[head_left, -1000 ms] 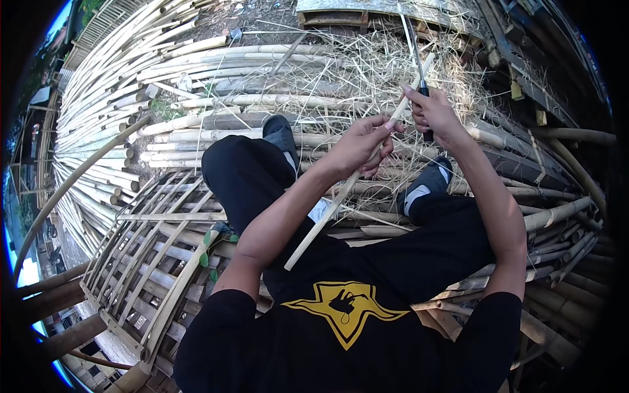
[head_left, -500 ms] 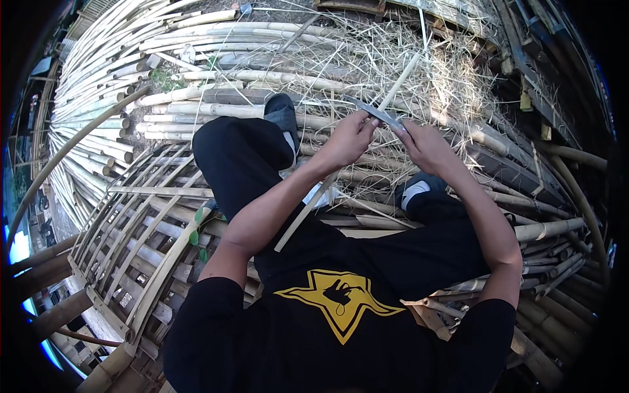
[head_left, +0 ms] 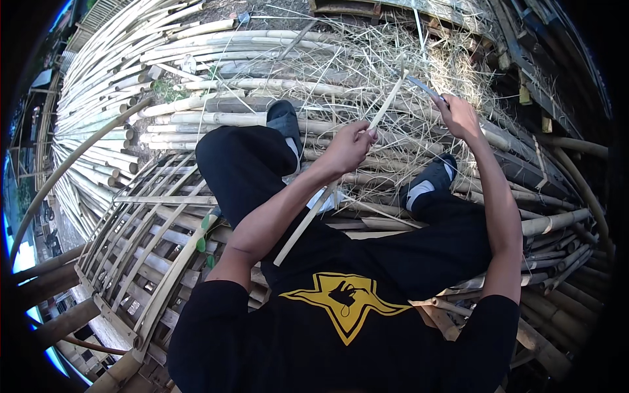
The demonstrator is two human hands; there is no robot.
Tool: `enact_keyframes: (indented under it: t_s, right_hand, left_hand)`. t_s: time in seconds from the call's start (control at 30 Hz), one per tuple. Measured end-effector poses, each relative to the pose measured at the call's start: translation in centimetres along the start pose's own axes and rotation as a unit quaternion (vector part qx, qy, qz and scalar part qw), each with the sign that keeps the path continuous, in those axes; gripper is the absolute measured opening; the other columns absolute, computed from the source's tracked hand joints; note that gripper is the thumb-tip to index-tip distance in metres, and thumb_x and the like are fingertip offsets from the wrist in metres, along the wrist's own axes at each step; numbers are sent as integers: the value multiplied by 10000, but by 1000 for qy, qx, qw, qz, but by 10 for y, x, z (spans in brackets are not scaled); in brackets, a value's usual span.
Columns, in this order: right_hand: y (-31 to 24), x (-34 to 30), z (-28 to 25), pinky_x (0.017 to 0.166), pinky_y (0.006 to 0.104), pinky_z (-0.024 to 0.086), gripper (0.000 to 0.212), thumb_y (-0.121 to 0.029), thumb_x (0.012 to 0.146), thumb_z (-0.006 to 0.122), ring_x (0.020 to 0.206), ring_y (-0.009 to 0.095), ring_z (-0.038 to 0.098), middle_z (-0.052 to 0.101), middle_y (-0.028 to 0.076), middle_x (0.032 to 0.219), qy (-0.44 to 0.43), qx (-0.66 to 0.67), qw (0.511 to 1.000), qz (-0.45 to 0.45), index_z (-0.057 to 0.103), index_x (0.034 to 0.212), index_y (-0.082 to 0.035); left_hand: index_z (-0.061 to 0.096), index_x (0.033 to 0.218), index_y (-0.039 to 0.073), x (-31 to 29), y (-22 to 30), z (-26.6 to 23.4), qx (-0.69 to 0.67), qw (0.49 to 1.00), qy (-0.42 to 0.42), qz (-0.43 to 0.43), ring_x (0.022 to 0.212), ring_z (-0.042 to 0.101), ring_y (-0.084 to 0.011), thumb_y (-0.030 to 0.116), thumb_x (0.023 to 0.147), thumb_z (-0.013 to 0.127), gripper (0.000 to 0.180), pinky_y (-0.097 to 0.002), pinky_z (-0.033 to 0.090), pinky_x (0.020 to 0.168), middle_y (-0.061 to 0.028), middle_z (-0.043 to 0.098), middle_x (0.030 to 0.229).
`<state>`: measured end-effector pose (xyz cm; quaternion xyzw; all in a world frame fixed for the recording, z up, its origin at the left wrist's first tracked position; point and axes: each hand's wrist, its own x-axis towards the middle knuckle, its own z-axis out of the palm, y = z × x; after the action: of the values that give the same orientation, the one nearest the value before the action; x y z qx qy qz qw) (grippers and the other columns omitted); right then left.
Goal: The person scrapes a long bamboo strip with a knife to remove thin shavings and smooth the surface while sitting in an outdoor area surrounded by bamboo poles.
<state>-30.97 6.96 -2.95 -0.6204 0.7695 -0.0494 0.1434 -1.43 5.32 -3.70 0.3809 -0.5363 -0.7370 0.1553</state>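
A long pale bamboo strip [head_left: 388, 103] slants across in front of me, its near end over my lap and its far end above the shavings. My left hand [head_left: 352, 145] is closed around the strip's middle. In my right hand [head_left: 460, 118] is the handle of a knife [head_left: 427, 90] with a grey blade. The blade points to the upper left, its tip close to the strip's far end; whether they touch I cannot tell. Most of the knife's handle is hidden in my fingers.
Thin bamboo shavings [head_left: 367, 59] lie heaped over bamboo poles [head_left: 255, 84] ahead. A slatted bamboo lattice [head_left: 147, 245] stands at my left. My slippered feet, one in a dark slipper [head_left: 283, 121], rest on the poles. Timber beams [head_left: 534, 85] rise at the far right.
My right hand has moved right and away with the knife, which lay across the strip near my left hand. The left hand has shifted slightly nearer, still gripping the strip.
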Motion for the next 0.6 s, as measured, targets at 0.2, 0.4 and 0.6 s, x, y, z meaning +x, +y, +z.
enact_keyframes:
  t_s: [0.2,0.4,0.6]
  right_hand:
    - [1,11,3,674,483,438,574,-518,922,361,701,405,576,583,226,670,16,-6,1000,-16,593,734,-27]
    - [-6,14,-3,677,465,451,601,-542,919,360,701,382,602,596,202,659,-21,0,1000,9,612,756,-22]
    - [-67,-14,19,689,472,430,620,-522,951,327,695,419,557,598,235,753,-183,115,975,-49,549,841,46]
  left_hand:
    - [482,986,31,6,13,-5,-25,999,-17,-44,417,263,-23,235,997,419,213,-201,211,363,62,327,573]
    - [532,969,33,7,5,-10,-29,997,4,-73,452,330,-42,204,969,453,189,-222,254,391,42,417,592]
    - [559,992,-8,18,-11,-8,161,977,127,66,472,398,-71,195,963,460,229,-260,335,439,-8,486,581]
